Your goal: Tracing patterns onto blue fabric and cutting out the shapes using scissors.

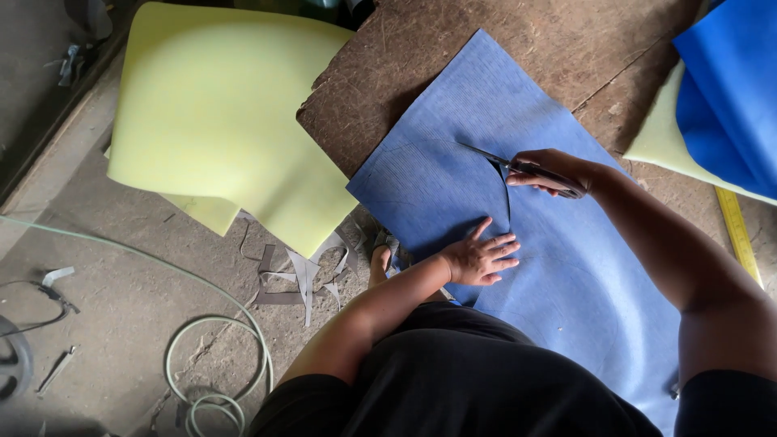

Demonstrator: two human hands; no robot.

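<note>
- Blue fabric sheet (558, 267) spread flat over a worn wooden table (405, 73), near edge hanging off toward the body
- Looks thin, light and floppy, probably a felt-like or non-woven cloth, so likely to slide and bunch if not pinned
- Left hand (479, 257) open, fingers spread, palm pressed flat on the sheet just beside the cut line
- Right hand (550, 171) closed around the handles of dark scissors (506, 162), blades pointing left, into the cloth at the top of a curved slit
- Faint curved outlines visible on the sheet, cut running along one of them
- Best hold judged to be a flat palm close to the blades, not a pinch at the edge, since soft stuff like this tends to buckle ahead of scissors
- Nothing fragile here, but a stray tug could probably skew the line
- Pale yellow foam sheet (218, 121) draped off the table's left corner, stiffer and springier by the look of its bend
- Grey offcut strips (299, 279) on the floor below, green hose (218, 356) coiled nearby
- Another blue cloth (728, 89) and a yellow ruler (738, 231) at the right
</note>
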